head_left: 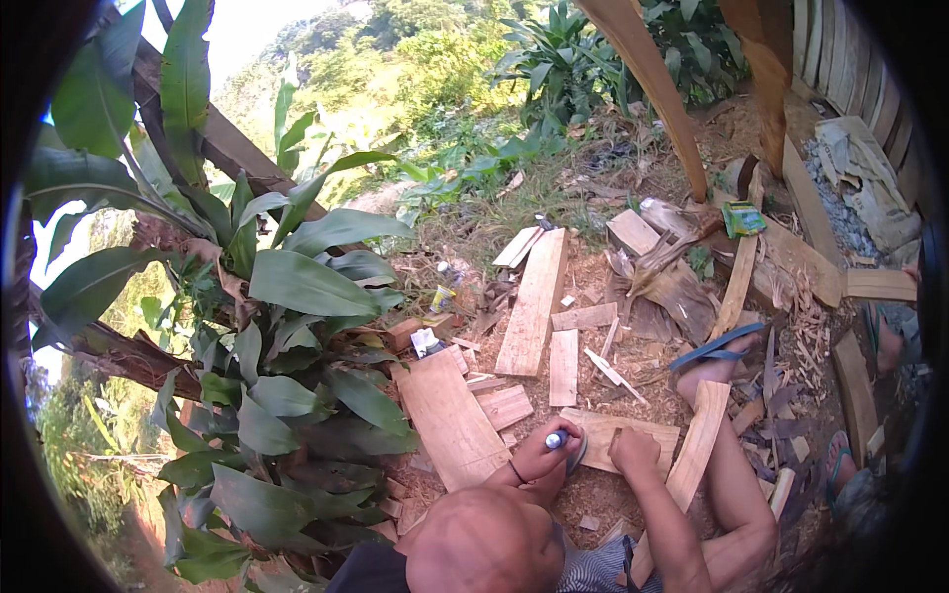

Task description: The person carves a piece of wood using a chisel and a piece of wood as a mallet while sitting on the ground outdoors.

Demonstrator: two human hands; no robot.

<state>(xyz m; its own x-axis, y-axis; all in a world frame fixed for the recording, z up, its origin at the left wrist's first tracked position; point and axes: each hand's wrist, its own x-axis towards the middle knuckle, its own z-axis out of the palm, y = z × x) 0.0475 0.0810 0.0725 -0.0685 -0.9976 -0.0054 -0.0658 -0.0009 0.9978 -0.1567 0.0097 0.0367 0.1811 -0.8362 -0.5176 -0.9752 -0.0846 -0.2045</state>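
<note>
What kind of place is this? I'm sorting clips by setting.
Probably an outdoor, makeshift woodworking spot on bare ground beside a green slope: cut planks and wood shavings lie scattered on the dirt, broad-leaved plants crowd the left, and a timber post leans overhead.

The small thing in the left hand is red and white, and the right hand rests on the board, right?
Not quite: in the head view the small thing in the left hand is blue and white, not red and white. The right hand does rest on the board.
</note>
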